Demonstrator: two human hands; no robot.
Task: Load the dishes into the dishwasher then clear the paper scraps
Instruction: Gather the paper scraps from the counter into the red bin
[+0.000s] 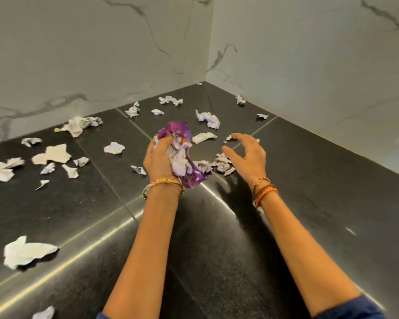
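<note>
My left hand point(159, 158) grips a bundle of crumpled white paper scraps point(180, 158) together with a purple wrapper point(174, 130), held just above the black counter point(309, 203). My right hand point(246, 154) hovers to its right, fingers spread and curved, holding nothing, over a small heap of scraps point(221, 165). Several more white paper scraps lie scattered on the counter: a large one point(26, 250) at the near left, a torn flat piece point(53, 154) at the left, and crumpled ones point(208, 118) toward the corner. No dishes or dishwasher are in view.
White marble walls point(101, 54) meet in a corner behind the counter. A tiny scrap point(240, 99) lies against the right wall. The counter's seams catch bright reflections near the front.
</note>
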